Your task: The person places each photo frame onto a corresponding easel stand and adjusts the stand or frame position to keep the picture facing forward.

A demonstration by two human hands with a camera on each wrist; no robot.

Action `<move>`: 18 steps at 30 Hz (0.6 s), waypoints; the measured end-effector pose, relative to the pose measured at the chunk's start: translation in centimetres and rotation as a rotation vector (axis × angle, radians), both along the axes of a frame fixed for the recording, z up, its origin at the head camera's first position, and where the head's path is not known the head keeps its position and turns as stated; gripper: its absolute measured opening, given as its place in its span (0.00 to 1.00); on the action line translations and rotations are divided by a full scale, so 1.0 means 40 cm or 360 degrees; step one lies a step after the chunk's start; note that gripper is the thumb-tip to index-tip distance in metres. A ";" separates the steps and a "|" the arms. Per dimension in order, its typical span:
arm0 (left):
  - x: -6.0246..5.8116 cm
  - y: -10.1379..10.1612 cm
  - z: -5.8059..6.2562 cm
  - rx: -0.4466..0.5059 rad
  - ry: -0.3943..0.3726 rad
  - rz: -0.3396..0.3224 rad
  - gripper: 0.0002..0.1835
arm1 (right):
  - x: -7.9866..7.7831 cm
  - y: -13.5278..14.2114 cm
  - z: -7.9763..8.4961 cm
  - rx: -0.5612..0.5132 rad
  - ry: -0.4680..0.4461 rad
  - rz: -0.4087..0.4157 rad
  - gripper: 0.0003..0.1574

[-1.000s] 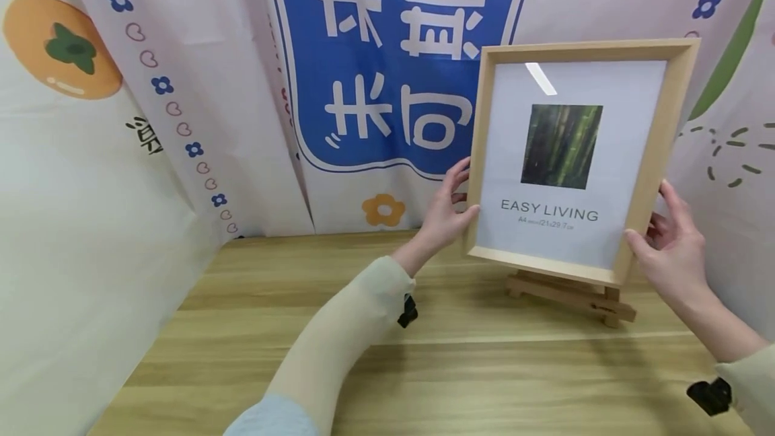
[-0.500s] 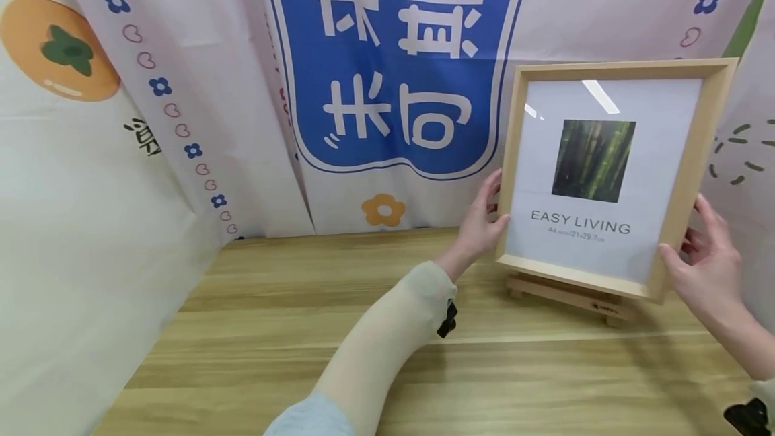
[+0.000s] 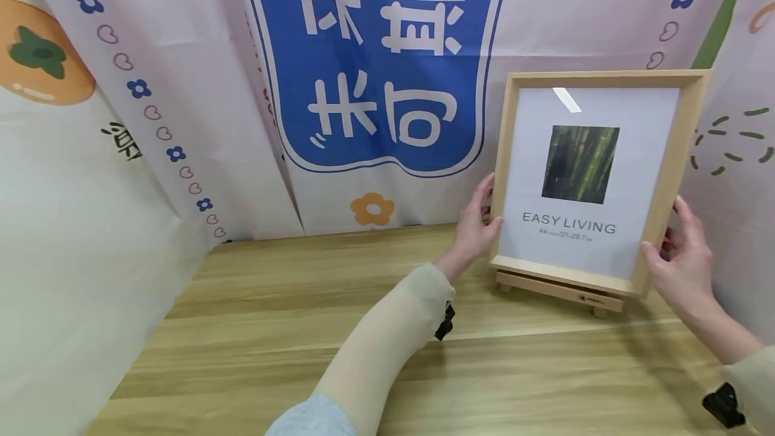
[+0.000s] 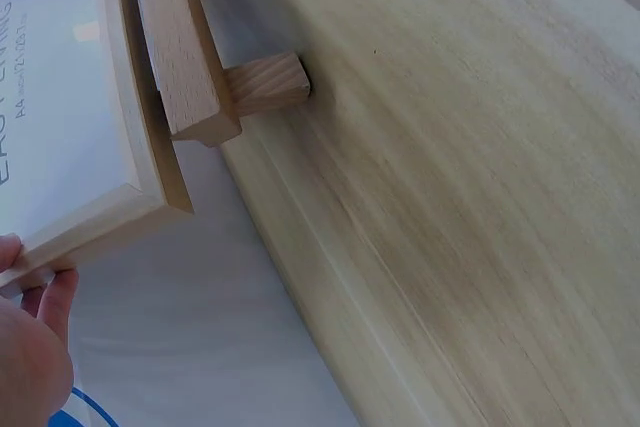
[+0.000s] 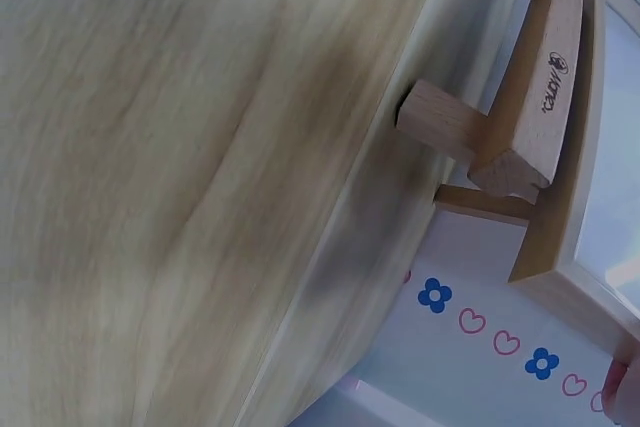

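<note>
1. Since a second ago, the picture frame (image 3: pixel 596 184) has shifted toward my right-hand side above the wooden ledge (image 3: pixel 557 290), both hands travelling with it.
2. With my left hand (image 3: pixel 475 227) I pinch its near-side edge, thumb in front; with my right hand (image 3: pixel 684 261) I grip the opposite edge, fingers curled behind.
3. Between my hands it stands tilted slightly back, ledge just below my grip, table (image 3: pixel 303 328) beneath. Whether the ledge bears its weight, I can't tell.
4. I'd judge the step in hand to be seating and centring the frame on its stand.
5. Next calls, I think, for evening the overhang, confirming support, then loosening both hands gently.
</note>
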State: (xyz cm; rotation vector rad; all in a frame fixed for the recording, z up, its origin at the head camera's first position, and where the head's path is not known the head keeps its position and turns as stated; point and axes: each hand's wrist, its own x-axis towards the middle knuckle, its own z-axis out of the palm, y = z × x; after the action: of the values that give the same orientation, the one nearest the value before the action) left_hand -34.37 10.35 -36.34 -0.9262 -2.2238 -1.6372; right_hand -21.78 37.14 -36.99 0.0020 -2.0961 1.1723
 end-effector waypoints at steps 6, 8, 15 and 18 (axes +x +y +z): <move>-0.006 -0.002 -0.007 -0.0020 -0.0009 0.0038 0.46 | -0.005 -0.002 -0.007 0.0019 -0.0010 0.0002 0.53; -0.006 -0.001 -0.009 -0.0029 -0.0018 0.0045 0.46 | -0.004 -0.002 -0.010 0.0010 -0.0018 0.0011 0.53; -0.009 0.003 -0.018 -0.0045 -0.0053 0.0039 0.47 | 0.003 -0.004 -0.019 -0.0007 -0.0070 0.0012 0.52; -0.009 0.003 -0.019 -0.0046 -0.0054 0.0044 0.46 | 0.002 -0.005 -0.021 -0.0012 -0.0066 0.0011 0.52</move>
State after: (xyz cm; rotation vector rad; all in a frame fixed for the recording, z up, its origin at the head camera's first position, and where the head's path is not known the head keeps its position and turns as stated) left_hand -34.74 10.46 -37.12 -0.8775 -2.2775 -1.6249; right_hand -21.69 36.94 -37.83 -0.0184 -2.1292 1.1937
